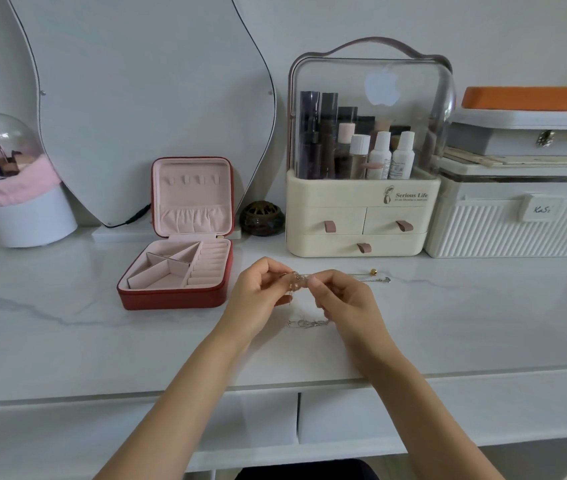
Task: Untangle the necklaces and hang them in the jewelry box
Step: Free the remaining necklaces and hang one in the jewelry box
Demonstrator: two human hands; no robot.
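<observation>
**Knot held between both hands, box off at ten o'clock**

While the fingertips of the left hand [264,289] and the right hand [339,294] pinch in from either side, the small knot of thin silver and gold necklace chains [296,280] sits raised off the white marble-look tabletop [67,327], directly between them. Both hands have fingers curled and pinching the chains; exactly which strands each one grips is too fine to tell. The knot's long axis runs roughly nine to three, hand to hand. From it a strand trails out toward two o'clock, ending near a small gold bead [373,271] on the table, and a loose silver heap of chain [308,323] lies at six o'clock, just below the hands.

The open red square jewelry box with pink lining [178,268] stands at ten o'clock from the knot, nearer the left hand. Its hooks sit in the upright lid, apparently bare, so the hanging step likely calls for a carry up and to the left.
</observation>
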